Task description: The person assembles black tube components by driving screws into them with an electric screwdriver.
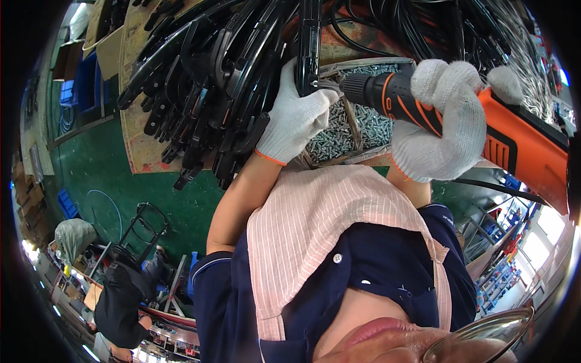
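White knitted gloves cover both hands. My left hand [298, 115] is closed round the lower end of a long black bar-shaped part [309, 45], which stands nearly upright in the picture. A small bright spot, perhaps a screw head, shows near the bar's end. My right hand [445, 118] grips an orange and black power drill [408, 103]. Its black chuck points left at the bar's lower end, close to my left fingertips; whether the tip touches the bar I cannot tell. Below both hands lies an open box of screws [372, 124], split by a divider into compartments.
Many black bar parts [206, 91] lie heaped at the left of the worktable [140, 158]. Black cables [411, 27] and thin silvery wires [520, 54] crowd the far right. A blue bin [89, 81] stands farther left. Another person [118, 305] is in the lower left background.
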`<control>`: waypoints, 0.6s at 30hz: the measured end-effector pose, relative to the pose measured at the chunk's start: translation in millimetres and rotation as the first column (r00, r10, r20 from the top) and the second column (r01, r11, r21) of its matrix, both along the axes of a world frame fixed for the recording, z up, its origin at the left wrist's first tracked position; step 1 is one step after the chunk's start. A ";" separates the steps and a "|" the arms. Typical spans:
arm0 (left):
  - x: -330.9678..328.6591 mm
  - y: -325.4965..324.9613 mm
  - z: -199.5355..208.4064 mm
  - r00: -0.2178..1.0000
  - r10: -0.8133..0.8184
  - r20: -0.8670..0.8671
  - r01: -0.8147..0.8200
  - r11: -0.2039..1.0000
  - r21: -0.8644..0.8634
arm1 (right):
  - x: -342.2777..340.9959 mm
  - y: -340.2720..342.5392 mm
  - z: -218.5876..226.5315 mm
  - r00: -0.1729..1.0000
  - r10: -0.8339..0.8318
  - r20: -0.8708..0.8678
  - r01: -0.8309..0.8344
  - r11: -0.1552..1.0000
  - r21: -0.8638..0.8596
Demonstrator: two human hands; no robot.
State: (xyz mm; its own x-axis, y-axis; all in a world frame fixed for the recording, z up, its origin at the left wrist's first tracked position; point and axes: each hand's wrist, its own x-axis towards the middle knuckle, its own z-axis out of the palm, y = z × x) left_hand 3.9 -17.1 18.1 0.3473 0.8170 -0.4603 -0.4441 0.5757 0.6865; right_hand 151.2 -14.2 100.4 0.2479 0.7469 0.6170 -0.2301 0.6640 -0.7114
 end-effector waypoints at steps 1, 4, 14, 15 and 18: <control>2.0 -0.7 0.7 0.999 0.014 -0.032 -0.014 1.000 -0.004 | -4.6 0.0 2.6 0.999 -0.021 -0.037 0.019 0.999 -0.042; 5.4 0.7 5.5 0.995 0.045 -0.084 -0.046 0.999 -0.013 | -12.0 2.1 5.3 0.993 -0.065 -0.103 0.051 0.990 -0.131; -0.8 8.0 9.2 0.998 -0.007 -0.065 0.007 1.000 0.010 | -11.9 6.7 9.4 0.992 -0.121 0.028 0.124 0.981 -0.147; 0.4 5.3 12.7 0.997 -0.008 -0.073 0.011 0.999 0.032 | -15.0 3.2 14.6 0.952 -0.297 0.067 0.304 0.917 -0.259; 3.8 5.7 5.9 0.997 -0.041 -0.067 0.041 0.999 -0.004 | -13.2 2.9 5.6 0.977 -0.197 0.080 0.209 0.960 -0.187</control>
